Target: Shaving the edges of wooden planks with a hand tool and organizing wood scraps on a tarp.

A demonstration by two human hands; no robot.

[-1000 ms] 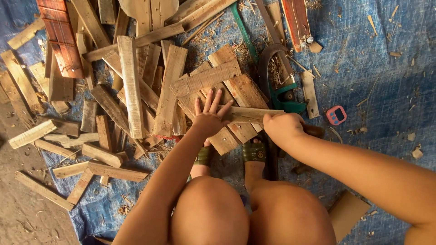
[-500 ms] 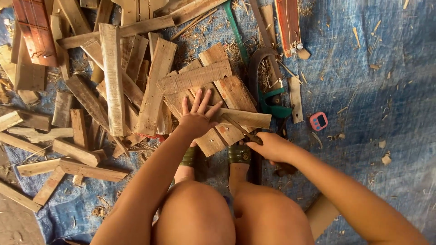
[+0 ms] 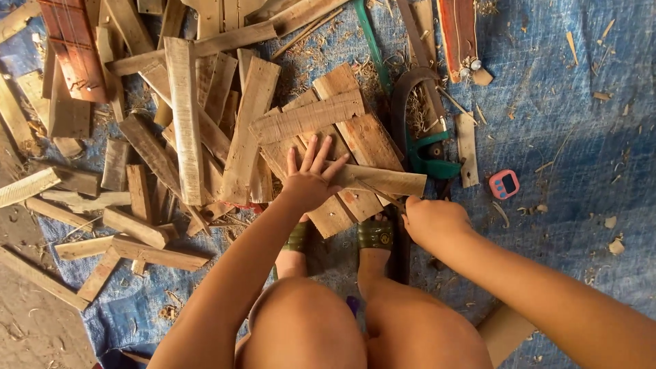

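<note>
My left hand [image 3: 311, 179] lies flat with fingers spread on a pale wooden slat [image 3: 386, 181], pressing it down on a stack of short boards [image 3: 311, 116]. My right hand [image 3: 434, 219] is closed around a thin dark stick-like tool [image 3: 379, 194], whose tip rests on the slat's near edge. What kind of tool it is I cannot tell. My feet in green sandals [image 3: 374, 234] stand just below the slat, with my knees at the bottom of the view.
A heap of loose wooden slats [image 3: 184, 123] covers the left half of the blue tarp [image 3: 574, 123]. A green-handled saw [image 3: 430, 154] lies right of the stack, with a small pink device [image 3: 504, 184] beyond it. A reddish board [image 3: 68, 48] sits top left.
My right hand has slid off the slat's right end toward me and now shows the thin tool against the slat. My left hand stays pressed on the slat.
</note>
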